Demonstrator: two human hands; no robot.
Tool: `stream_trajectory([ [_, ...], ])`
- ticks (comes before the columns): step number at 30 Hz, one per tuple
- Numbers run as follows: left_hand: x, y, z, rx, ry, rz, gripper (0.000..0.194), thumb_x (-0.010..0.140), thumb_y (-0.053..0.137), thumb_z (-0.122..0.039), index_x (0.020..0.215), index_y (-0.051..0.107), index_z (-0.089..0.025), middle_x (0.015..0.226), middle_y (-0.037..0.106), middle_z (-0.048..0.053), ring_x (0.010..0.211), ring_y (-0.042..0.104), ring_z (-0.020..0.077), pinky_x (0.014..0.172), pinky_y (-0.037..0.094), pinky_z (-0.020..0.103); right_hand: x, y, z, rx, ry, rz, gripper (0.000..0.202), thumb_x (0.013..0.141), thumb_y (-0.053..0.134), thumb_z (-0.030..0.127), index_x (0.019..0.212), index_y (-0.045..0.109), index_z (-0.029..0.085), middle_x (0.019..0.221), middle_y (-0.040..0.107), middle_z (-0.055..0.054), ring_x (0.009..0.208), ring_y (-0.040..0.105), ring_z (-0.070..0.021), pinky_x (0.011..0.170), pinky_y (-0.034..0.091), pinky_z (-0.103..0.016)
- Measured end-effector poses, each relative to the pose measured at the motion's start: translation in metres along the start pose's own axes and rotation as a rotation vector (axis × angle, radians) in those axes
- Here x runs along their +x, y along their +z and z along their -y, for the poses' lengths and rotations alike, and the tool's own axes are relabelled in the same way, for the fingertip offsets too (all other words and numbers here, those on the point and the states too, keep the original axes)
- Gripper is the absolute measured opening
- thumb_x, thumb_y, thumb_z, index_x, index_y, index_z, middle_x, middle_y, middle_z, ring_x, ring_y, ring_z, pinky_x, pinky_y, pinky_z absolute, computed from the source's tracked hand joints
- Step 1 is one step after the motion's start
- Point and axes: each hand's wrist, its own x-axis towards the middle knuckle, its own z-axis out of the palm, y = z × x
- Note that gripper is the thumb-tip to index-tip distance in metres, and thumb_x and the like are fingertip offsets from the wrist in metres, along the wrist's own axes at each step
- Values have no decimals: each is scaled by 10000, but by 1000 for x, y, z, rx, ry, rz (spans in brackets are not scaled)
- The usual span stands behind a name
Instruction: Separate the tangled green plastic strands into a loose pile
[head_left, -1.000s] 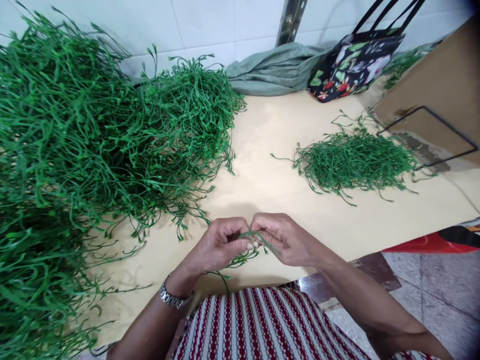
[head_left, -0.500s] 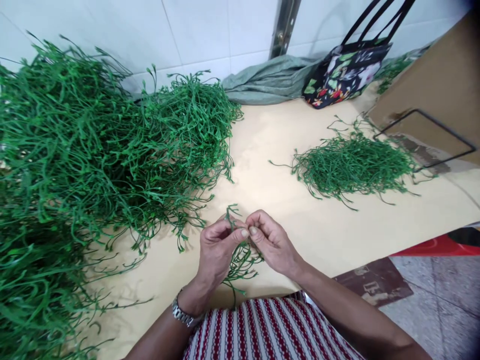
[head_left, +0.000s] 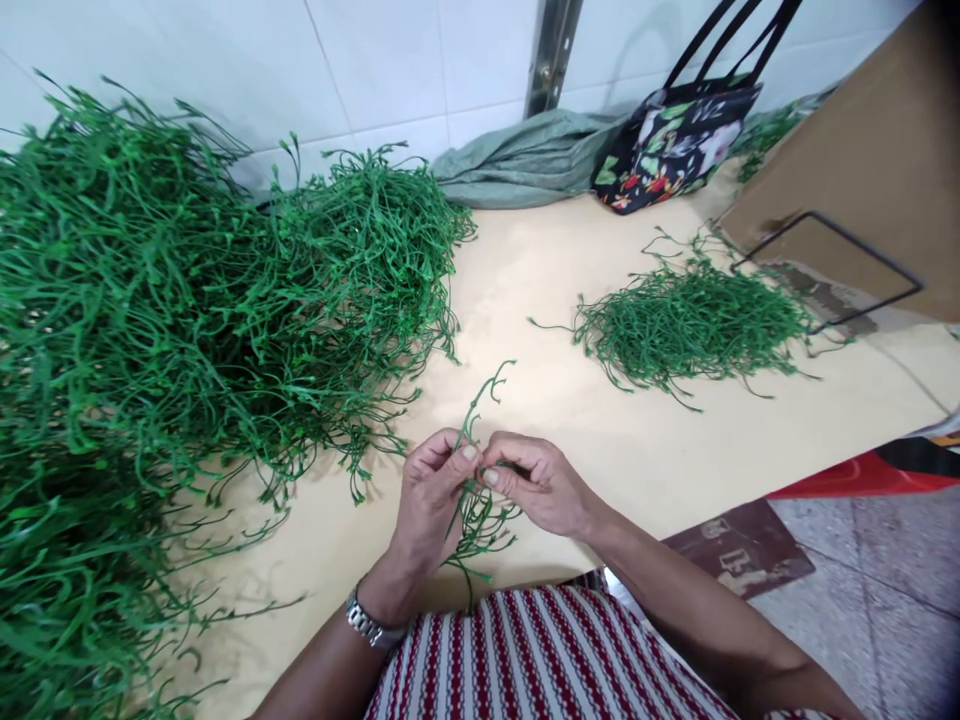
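Note:
Near the table's front edge my left hand (head_left: 431,490) pinches a thin green branching stem (head_left: 472,408) between thumb and fingers; its forked tip points up and away from me. Close beside it, my right hand (head_left: 541,485) is closed in a pinch, thumb against forefinger, with a short dark green piece partly showing at its fingers. What exactly it grips is mostly hidden. A small bunch of green stems (head_left: 480,535) lies under and between both hands. They look like artificial plant stems.
A big heap of green stems (head_left: 210,290) covers the table's left side. At the right lies a smaller pile (head_left: 694,320), near a black wire frame (head_left: 862,255) and a cardboard box (head_left: 840,170). Behind are a grey-green sack (head_left: 525,160) and a floral bag (head_left: 675,145).
The stem in my left hand now stands out longer, its forked tip extending up and to the right. My right hand has turned slightly. The whole view has shifted a little.

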Motion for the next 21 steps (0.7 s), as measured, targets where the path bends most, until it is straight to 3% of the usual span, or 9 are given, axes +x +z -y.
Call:
stream_trajectory([
  [2,2,3,-5,-94,-96,23,229,635,713,-223,584,508,-135,510,446,-52,453,365,44,445,301,168,1,-1,3,-70,-149,58,168,852,470,220,735,572,155,694,536,-13,647,504,-102,599,397,-228],
  [5,7,5,-13,-147,-97,64,254,655,696,-210,583,462,-143,493,409,-60,435,347,43,439,282,173,-1,-14,13,-226,-265,82,172,869,444,191,771,583,162,690,538,-21,630,506,-110,564,403,-230],
  [8,12,1,-19,-80,-37,86,237,680,676,-204,585,468,-143,501,436,-50,438,370,50,450,290,189,-6,-51,24,-521,-272,-150,157,880,442,185,856,596,171,716,558,-34,647,507,-125,564,399,-243],
  [12,16,-3,-23,-31,-14,69,200,670,675,-182,600,492,-143,528,489,-35,481,425,66,484,329,198,-6,-130,12,-1160,-252,-587,187,862,474,203,935,633,137,853,620,-109,780,523,-184,724,379,-327],
  [14,17,-2,-23,-28,-4,66,188,671,667,-175,604,494,-145,531,505,-29,498,443,75,500,347,203,-2,-166,-6,-1345,-90,-698,213,854,474,232,921,649,132,855,636,-124,817,517,-227,769,332,-396],
  [16,17,-1,-23,-32,-7,71,189,674,660,-175,601,488,-147,528,510,-28,498,449,78,507,358,207,0,-190,-22,-1406,81,-691,249,819,530,296,958,646,124,855,636,-145,849,513,-273,767,291,-441],
  [18,18,0,-23,-36,-16,67,189,672,658,-171,604,484,-147,529,514,-28,493,452,76,505,361,206,0,-199,-28,-1391,147,-635,328,801,560,343,1024,625,112,899,631,-170,890,514,-303,783,270,-464],
  [21,19,2,-24,-59,-10,73,184,668,651,-158,598,481,-146,528,507,-29,487,452,74,494,365,202,-4,-185,-15,-1353,37,-619,310,844,503,309,1062,607,114,1008,618,-172,988,511,-311,870,252,-489],
])
